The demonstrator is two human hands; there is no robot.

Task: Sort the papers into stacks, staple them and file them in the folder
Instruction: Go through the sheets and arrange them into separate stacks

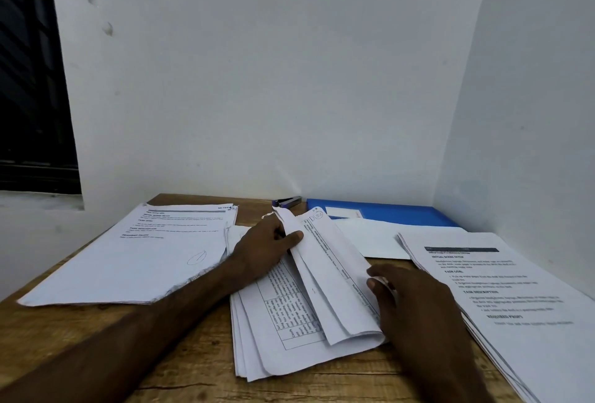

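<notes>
Wooden table (80, 348) set in a corner of white walls (257, 80); dark window (29, 80) at far left.
On it: left stack (128, 257) of printed papers, flat; right stack (515, 290), flat, by the right wall; pile (283, 338) between them, its top sheets (331, 273) lifted and curled.
The left hand (267, 241) pinches the sheets' far end; the right hand (415, 302) pinches their right edge.
At the back: blue folder (402, 212), lying flat; stapler (288, 201) just left of it.
</notes>
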